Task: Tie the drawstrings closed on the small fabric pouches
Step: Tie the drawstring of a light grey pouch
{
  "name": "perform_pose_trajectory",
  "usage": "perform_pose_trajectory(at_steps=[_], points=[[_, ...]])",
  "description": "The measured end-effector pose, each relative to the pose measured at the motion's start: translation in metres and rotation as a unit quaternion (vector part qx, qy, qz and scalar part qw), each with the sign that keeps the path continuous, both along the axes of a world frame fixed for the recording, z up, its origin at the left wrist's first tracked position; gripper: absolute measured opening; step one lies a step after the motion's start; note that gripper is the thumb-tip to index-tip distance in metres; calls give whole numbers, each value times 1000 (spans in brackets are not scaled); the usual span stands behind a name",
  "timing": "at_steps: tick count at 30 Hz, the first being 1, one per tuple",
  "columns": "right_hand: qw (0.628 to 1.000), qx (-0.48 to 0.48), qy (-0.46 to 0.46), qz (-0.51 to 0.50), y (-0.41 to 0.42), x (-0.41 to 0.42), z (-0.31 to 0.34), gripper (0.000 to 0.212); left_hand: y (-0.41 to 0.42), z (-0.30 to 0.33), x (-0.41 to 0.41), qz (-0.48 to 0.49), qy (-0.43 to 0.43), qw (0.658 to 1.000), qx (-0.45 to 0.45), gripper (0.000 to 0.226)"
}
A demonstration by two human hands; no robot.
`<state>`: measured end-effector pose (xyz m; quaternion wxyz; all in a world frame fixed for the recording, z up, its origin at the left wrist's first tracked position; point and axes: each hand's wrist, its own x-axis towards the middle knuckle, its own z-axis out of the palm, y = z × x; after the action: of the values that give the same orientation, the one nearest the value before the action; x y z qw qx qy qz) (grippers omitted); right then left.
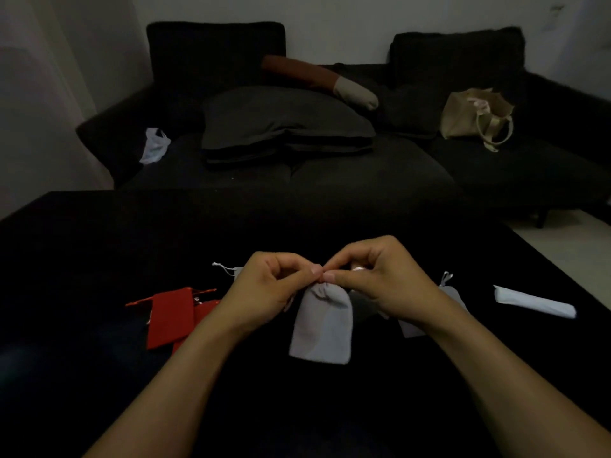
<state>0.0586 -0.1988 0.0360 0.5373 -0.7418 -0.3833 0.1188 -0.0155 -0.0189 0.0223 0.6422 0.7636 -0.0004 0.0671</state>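
A small grey fabric pouch [322, 328] hangs between my hands above the black table, its neck gathered tight. My left hand [271, 289] and my right hand [380, 279] meet at the neck, fingers curled, each pinching the drawstring at the pouch's top. The strings themselves are mostly hidden by my fingertips. Red pouches [172, 317] lie in a loose pile to the left. Another grey pouch [413, 325] lies under my right wrist, and the string end of one more grey pouch [221, 267] shows behind my left hand.
A folded white piece [534, 301] lies at the right on the black table [99, 252]. Beyond the table stands a dark sofa [330, 166] with cushions, a beige tote bag [472, 115] and a white plastic bag [153, 145].
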Motion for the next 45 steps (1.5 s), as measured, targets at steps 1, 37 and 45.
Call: perform_pose_trajectory(at_steps=[1, 37, 45], points=[[1000, 1, 4, 1, -1, 0, 0, 8, 1, 1, -1, -10, -6, 1000, -1, 14], [981, 80, 176, -7, 8, -10, 2, 9, -7, 2, -2, 6, 91, 968, -234, 22], [975, 36, 218, 30, 13, -6, -1, 19, -9, 0, 0, 13, 126, 946, -298, 16]])
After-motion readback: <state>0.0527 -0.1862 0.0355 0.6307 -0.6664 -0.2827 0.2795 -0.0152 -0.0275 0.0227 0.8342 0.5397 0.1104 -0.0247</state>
